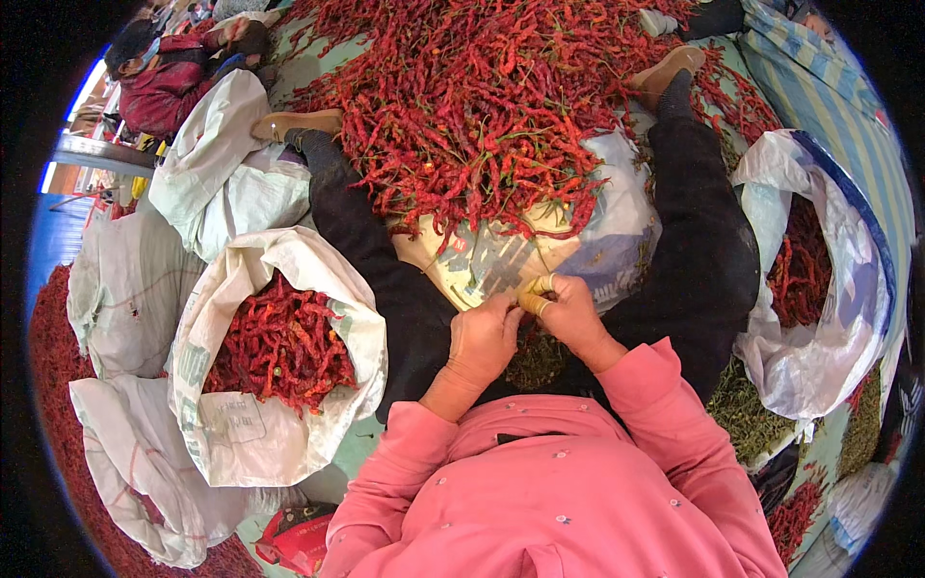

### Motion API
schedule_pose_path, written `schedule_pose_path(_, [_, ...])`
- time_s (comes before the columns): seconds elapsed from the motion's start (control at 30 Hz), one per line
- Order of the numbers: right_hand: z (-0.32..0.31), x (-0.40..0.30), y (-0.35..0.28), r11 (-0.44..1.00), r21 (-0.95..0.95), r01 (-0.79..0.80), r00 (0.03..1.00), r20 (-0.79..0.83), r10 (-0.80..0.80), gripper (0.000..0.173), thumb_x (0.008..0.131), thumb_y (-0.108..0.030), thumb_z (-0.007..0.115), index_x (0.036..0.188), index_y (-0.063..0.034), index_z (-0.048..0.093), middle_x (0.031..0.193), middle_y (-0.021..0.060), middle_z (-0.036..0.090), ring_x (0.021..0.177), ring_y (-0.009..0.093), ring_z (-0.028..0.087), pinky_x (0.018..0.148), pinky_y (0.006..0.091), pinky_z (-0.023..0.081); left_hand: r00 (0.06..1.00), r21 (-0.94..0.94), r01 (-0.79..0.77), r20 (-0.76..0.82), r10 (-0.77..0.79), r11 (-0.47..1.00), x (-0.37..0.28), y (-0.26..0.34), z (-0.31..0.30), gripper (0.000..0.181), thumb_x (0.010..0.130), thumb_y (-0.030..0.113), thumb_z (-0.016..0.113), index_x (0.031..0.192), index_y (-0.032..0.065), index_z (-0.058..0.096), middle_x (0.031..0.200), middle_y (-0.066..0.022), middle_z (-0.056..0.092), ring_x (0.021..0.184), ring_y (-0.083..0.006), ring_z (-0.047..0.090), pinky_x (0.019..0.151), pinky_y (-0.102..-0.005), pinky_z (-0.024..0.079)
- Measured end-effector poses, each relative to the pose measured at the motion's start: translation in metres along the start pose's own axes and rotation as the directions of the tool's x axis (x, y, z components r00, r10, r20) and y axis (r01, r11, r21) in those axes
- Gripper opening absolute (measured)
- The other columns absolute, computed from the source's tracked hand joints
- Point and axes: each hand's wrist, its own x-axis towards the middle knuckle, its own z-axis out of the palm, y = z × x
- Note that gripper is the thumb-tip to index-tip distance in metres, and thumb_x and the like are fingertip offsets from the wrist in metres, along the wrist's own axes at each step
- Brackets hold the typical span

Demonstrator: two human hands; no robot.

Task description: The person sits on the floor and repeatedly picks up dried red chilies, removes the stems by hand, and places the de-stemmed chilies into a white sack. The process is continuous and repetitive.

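Observation:
My left hand (483,338) and my right hand (571,311) meet between my thighs, fingertips pinched close together. Yellow tape or finger covers wrap some fingers of my right hand. Whether something small sits between the fingertips cannot be made out. Just beyond the hands lies a printed plastic sheet or sack (498,264), partly under a large heap of dried red chili peppers (470,130) with green stems. Below my wrists, a pile of greenish-brown stem debris (536,361) shows.
An open white woven sack (238,448) of red chilies stands at left, another (780,376) at right. More white sacks (134,289) line the far left. A striped tarp (831,87) covers the right. A person (155,94) in dark red sits at upper left.

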Motion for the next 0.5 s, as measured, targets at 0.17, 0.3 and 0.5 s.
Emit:
schedule_pose_path(0.17, [-0.011,-0.004,-0.020,0.792,0.366,-0.488,0.872,0.229,0.432,0.009,0.082,-0.010,0.060,0.084,-0.0012,0.061,0.061,-0.0001,0.050,0.043,0.005,0.035,0.039,0.0210,0.027,0.989,-0.008,-0.149,-0.014,0.149,0.989,-0.002,-0.006,0.000,0.007,0.079,0.007,0.062,0.083,0.0015,0.060,0.069,-0.0189,0.059,0.062,-0.0362,0.059,0.052,-0.0379,0.047])
schedule_pose_path(0.3, [-0.031,-0.007,-0.026,0.498,0.704,-0.505,0.854,0.491,0.172,0.011,0.084,-0.010,0.058,0.087,-0.0001,0.059,0.064,0.0026,0.050,0.041,0.005,0.031,0.039,0.0196,0.025,0.998,-0.144,-0.066,-0.009,0.066,0.987,-0.014,-0.025,0.001,0.010,0.080,0.006,0.062,0.073,-0.0008,0.058,0.065,-0.0140,0.059,0.055,-0.0251,0.059,0.050,-0.0325,0.044])
schedule_pose_path(0.5, [-0.048,0.003,-0.019,0.705,-0.693,0.148,0.933,-0.138,-0.331,0.016,0.076,-0.005,0.060,0.090,0.0019,0.059,0.075,0.0139,0.057,0.067,0.032,0.057,0.062,0.0407,0.047,0.968,-0.369,0.250,0.096,-0.231,0.895,-0.007,-0.041,0.001,0.023,0.079,0.012,0.067,0.064,-0.0002,0.056,0.056,-0.0002,0.055,0.050,-0.0095,0.048,0.048,-0.0253,0.040])
